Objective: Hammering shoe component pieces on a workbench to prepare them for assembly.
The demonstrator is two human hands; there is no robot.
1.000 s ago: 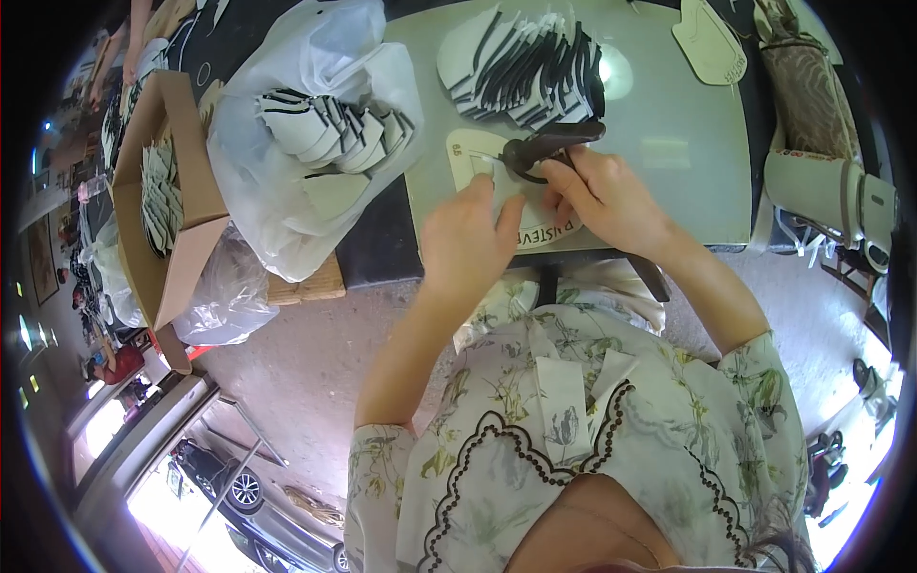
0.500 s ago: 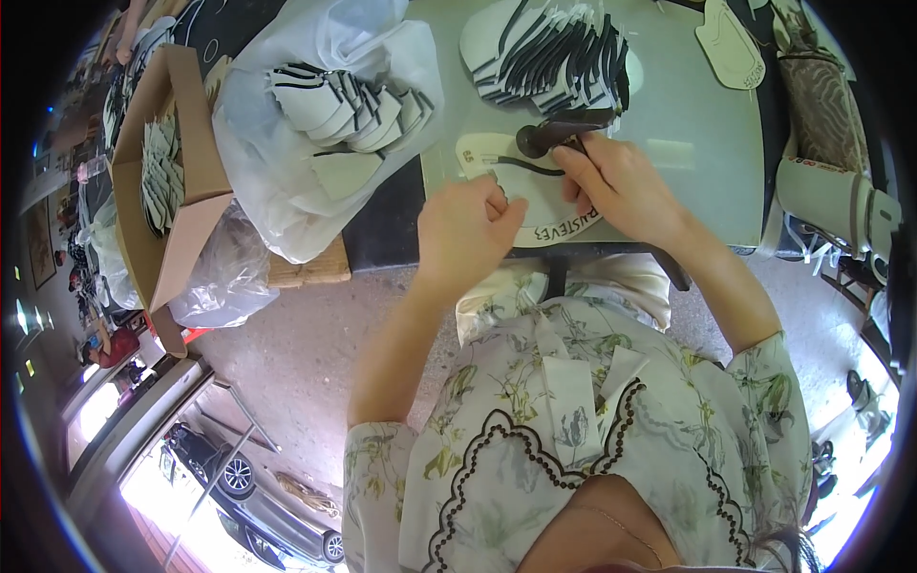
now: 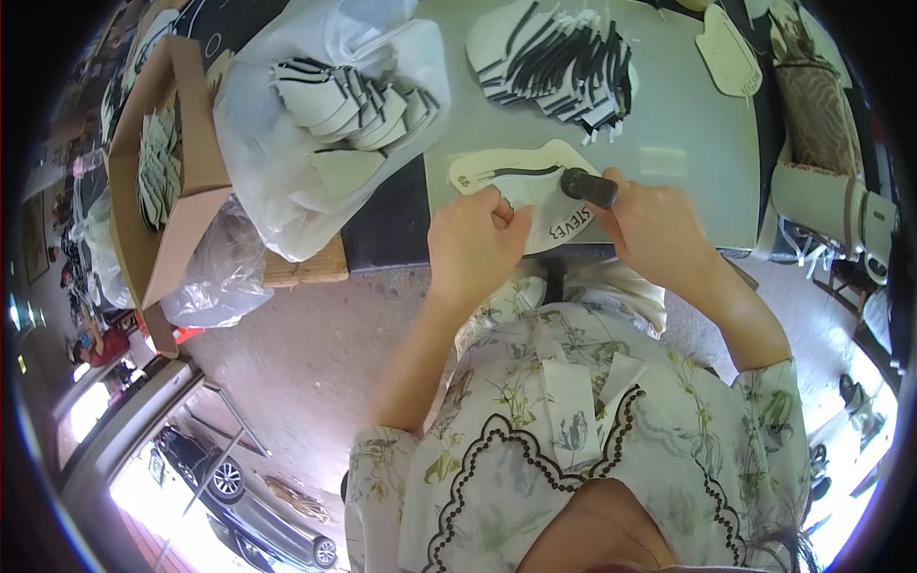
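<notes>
A cream pattern board [image 3: 554, 155] lies at the near edge of the work table, with a white cut piece [image 3: 540, 201] on it. A black strip [image 3: 523, 172] runs along the piece's far edge. My left hand [image 3: 475, 239] is closed, its curled fingers and thumb pressed at the left side of the white piece. My right hand [image 3: 661, 227] grips a dark hammer [image 3: 594, 188], whose round face is over the right end of the black strip. Whether the face touches cannot be made out. My fingers and wrist hide most of the handle.
Beyond the board lies a fanned pile of black-edged white pieces [image 3: 564, 67]. More sit on a white plastic bag [image 3: 253, 181] at left, beside an open cardboard box [image 3: 202, 143]. Another cream pattern [image 3: 728, 53] lies far right, near a patterned bag [image 3: 817, 115].
The hammer has come nearer and turned, its head now over the strip's right end. My right hand has shifted right and nearer. My left hand stays at the piece.
</notes>
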